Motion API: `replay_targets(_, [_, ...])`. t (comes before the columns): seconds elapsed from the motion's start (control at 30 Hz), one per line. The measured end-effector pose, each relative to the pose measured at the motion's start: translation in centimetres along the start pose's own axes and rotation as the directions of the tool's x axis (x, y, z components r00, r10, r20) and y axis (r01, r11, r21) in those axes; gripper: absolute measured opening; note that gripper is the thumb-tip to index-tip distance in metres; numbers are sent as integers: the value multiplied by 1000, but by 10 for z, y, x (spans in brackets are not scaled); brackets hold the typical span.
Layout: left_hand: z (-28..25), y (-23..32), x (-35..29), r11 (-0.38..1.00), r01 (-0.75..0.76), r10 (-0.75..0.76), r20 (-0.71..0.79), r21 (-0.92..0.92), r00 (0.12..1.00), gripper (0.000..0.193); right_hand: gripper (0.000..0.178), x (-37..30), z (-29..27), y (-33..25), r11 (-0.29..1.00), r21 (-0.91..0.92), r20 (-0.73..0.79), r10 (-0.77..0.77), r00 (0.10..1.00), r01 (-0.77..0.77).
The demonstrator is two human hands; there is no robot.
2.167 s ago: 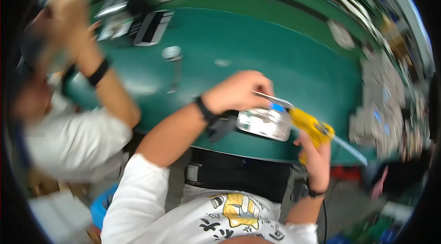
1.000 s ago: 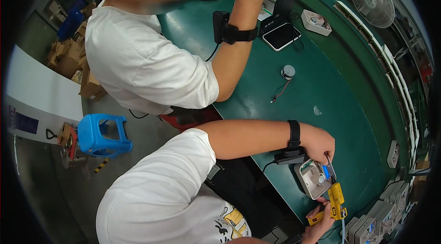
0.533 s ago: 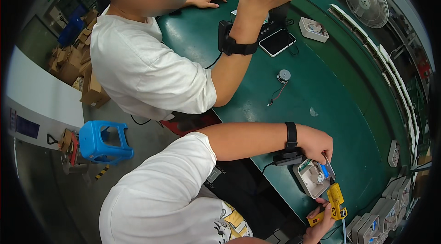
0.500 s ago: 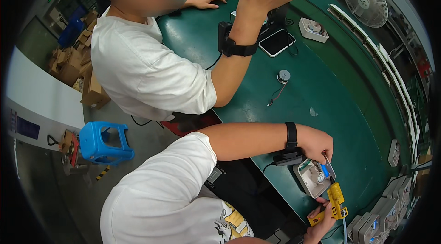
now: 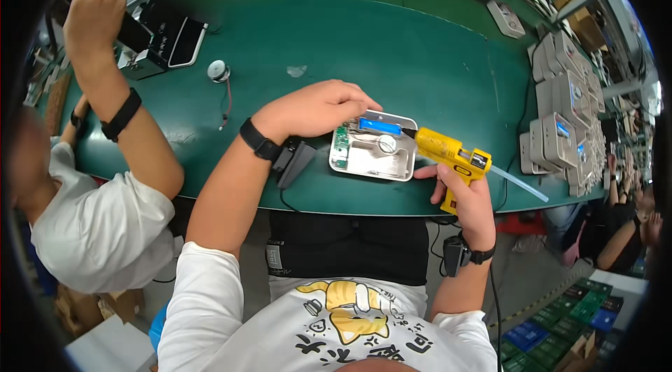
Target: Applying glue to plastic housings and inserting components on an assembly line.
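Note:
My right hand (image 5: 465, 200) is wrapped round the handle of a yellow hot glue gun (image 5: 441, 146), a pale glue stick trailing from its rear. Its dark nozzle reaches over the right rim of a white open plastic box (image 5: 371, 168), close to the right end of a blue cell (image 5: 380, 126). Inside the box are also a green circuit board (image 5: 341, 146) at the left and a round white part (image 5: 386, 144) with wires. My left hand (image 5: 318, 110) curls over the box's far left corner, fingers closed; what they pinch, if anything, is hidden.
A small round motor (image 5: 218, 71) with red and black wires lies to the left. Stacked grey-white boxes (image 5: 560, 137) stand at the right, another box (image 5: 505, 20) at the far right. A co-worker's raised arm (image 5: 105, 71) is at the left, near a black-framed device (image 5: 187, 41).
My view has swung to the right, bringing the box to the middle. Both hands stay at the box, the glue gun still in my right hand with its nozzle at the rim.

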State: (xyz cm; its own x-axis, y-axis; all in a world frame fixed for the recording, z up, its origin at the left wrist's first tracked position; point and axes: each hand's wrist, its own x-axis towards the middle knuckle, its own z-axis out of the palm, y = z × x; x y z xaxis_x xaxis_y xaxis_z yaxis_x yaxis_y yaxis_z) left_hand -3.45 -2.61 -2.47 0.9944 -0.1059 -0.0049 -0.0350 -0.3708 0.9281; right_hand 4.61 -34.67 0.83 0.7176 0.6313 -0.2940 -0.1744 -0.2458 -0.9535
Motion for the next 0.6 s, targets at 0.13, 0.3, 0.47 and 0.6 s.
replay_targets(0.13, [3,-1,0,1000,23,-23,6,14,1000,31,31,-3,-1,-4,1000,-12,17,12,1000,-12])
replay_targets(0.3, [7,2,-1,991,-39,37,16,126,999,30,29,-6,-7,-5,999,-41,36,36,999,-34])
replay_targets(0.47, [4,7,-1,998,12,-14,31,68,999,29,28,-3,-10,-6,991,-108,46,84,995,-79])
replay_targets(0.6, [5,8,-1,999,36,-37,27,37,999,29,30,-5,-2,-16,983,-126,19,134,991,-131])
